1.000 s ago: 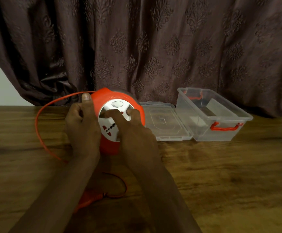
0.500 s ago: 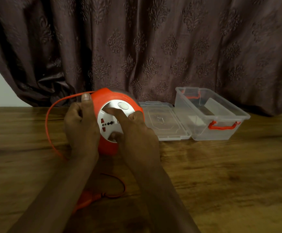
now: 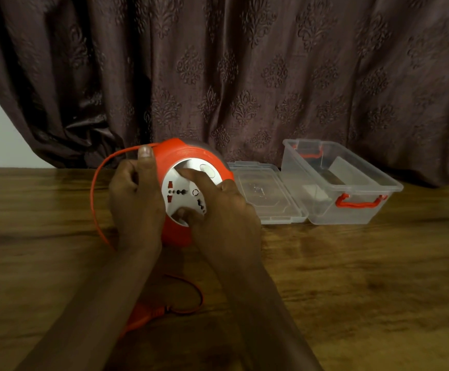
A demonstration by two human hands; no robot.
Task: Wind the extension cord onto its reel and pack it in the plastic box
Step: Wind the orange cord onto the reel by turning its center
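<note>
Round orange plastic cord reel [image 3: 176, 231] with a white socket face stands on edge on the brown wooden bench [image 3: 352, 277], left of centre. Left hand [image 3: 135, 202] wraps the reel's left rim from behind, thumb up over the top edge, fingers curled and gripping. Right hand [image 3: 218, 207] lies on the white face, fingers spread and pressed against it, index near the top, thumb at the lower edge; grasping the face.

Thin orange extension cord [image 3: 95, 188] leaves the reel top, arcs out left and down behind the left wrist, then shows again as a loose loop on the bench under the forearms, ending at an orange plug [image 3: 148, 313].

Clear plastic box [image 3: 352, 210] with orange handles sits open to the right, its clear hinged lid [image 3: 266, 194] flat between box and reel. Dark patterned curtain [image 3: 244, 76] behind.
</note>
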